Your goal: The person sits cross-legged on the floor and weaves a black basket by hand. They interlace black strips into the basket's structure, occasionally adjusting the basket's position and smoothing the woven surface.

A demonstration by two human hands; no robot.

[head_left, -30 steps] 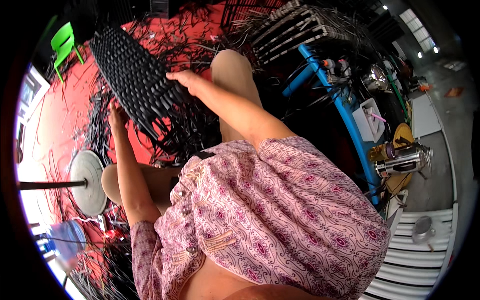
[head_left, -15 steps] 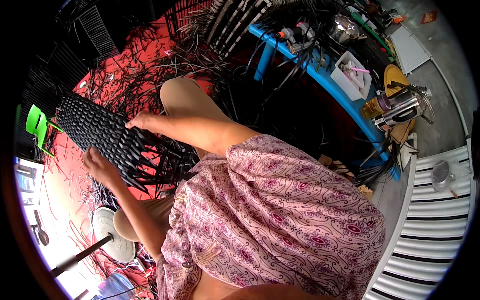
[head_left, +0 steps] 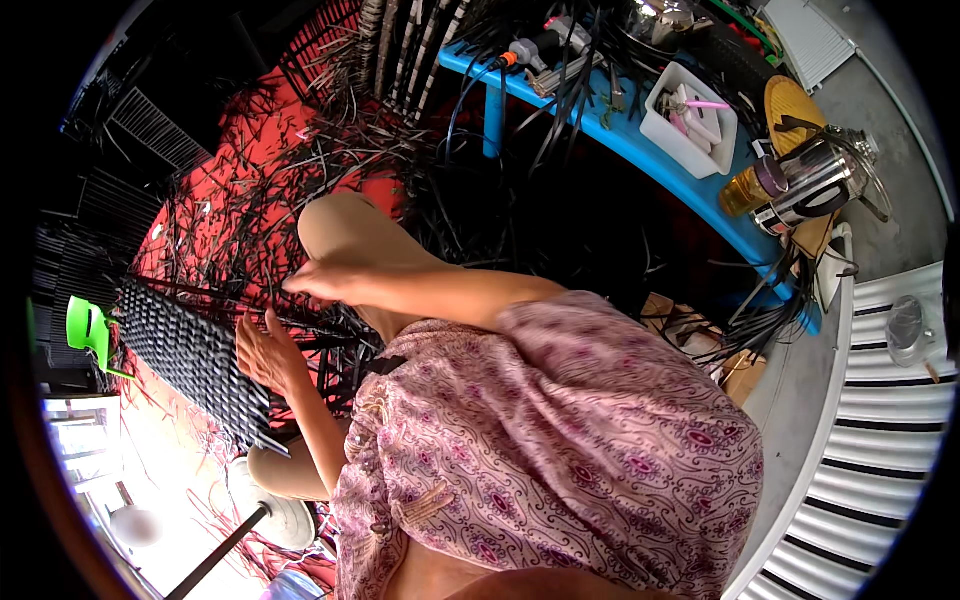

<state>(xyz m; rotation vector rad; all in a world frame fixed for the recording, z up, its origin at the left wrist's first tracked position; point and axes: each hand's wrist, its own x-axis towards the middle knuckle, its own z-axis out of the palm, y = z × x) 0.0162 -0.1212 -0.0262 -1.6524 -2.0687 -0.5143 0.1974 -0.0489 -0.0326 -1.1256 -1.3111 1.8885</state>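
Note:
A black woven panel of flat strips lies slanted at the left, over a dark frame with loose strips beside my knees. My left hand is open at the panel's right side, its thumb raised and its fingers apart. Whether its fingertips touch the weave I cannot tell. Farther up and right, my right hand reaches across my knee with its fingers drawn together in a pinch among thin black strips. What it pinches is too dark and small to make out.
Black strip scraps litter the red floor. A blue bench at upper right carries a power tool, a white tray, an amber jar and a metal flask. A green chair and a round grey base with pole stand left.
Both hands have shifted right relative to the woven panel, and the left has spread its fingers. The panel now shows at a steeper slant. The whole view has also swung slightly.

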